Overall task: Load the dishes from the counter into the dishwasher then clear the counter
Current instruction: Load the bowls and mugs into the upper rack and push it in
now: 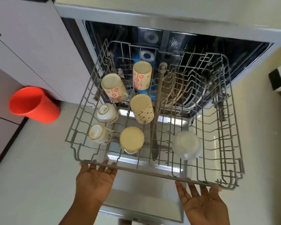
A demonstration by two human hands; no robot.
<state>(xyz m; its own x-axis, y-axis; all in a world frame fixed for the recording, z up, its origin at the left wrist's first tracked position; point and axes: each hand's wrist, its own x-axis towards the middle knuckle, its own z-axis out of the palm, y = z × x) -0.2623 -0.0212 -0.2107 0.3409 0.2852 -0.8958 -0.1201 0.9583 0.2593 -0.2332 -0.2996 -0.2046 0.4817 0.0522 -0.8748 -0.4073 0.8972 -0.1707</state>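
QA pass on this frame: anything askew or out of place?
An orange cup sits off to the left, outside the upper rack, apparently tipped on its side with its mouth showing. In the rack, the two red-flowered cups lean rather than standing straight.

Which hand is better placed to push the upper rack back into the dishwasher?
Neither alone: left hand and right hand both lie open, palms up, under the upper rack front rail, one toward each corner. Probably push with both.

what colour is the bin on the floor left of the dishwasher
Orange-red bin, plain; the head view shows it.
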